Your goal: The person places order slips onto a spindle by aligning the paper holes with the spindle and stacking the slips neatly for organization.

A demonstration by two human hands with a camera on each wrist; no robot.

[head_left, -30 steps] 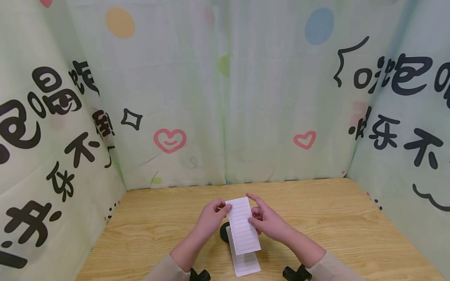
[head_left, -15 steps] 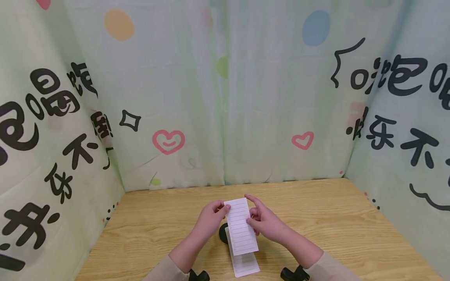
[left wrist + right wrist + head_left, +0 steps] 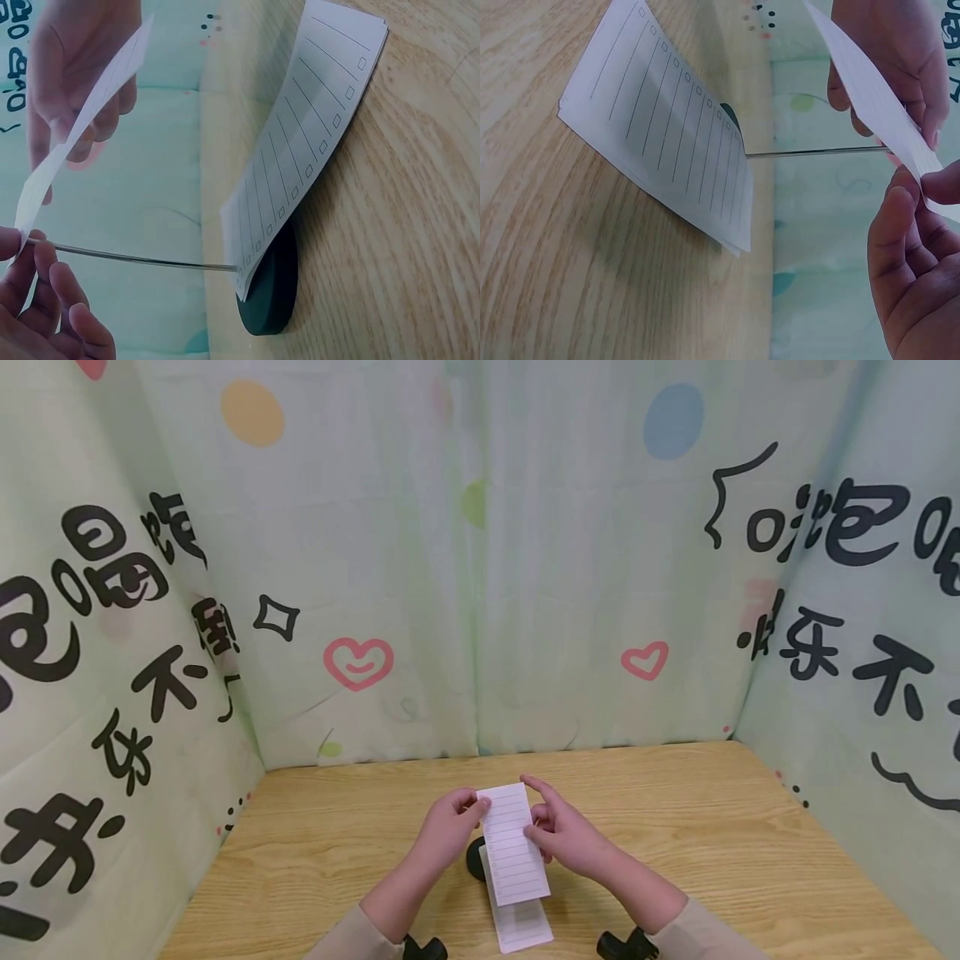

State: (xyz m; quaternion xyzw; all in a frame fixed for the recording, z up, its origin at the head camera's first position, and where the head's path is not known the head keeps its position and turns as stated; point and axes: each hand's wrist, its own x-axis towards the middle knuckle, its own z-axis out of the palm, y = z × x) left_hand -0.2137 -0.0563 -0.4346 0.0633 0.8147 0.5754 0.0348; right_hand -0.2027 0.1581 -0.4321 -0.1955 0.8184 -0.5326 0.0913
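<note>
A lined paper slip point(image 3: 513, 852) is held up between both hands. My left hand point(image 3: 450, 822) pinches its upper left corner, at the tip of a thin metal spike point(image 3: 142, 260). My right hand point(image 3: 570, 835) pinches the slip's right edge between thumb and curled fingers, index finger stretched along the far corner. In the left wrist view, the spike rises from a round black base point(image 3: 274, 300). Several lined slips with small checkboxes form a stack point(image 3: 667, 120) low on the spike, its near end tilted up off the base.
The wood-grain table point(image 3: 337, 843) surrounds the spike. A pale printed curtain point(image 3: 420, 568) encloses the table at the back and both sides. Black wrist devices point(image 3: 425, 948) show at the sleeves.
Both hands keep their grip on the slip, nearly still. The whole head view shifts slightly, so everything sits a little further left.
</note>
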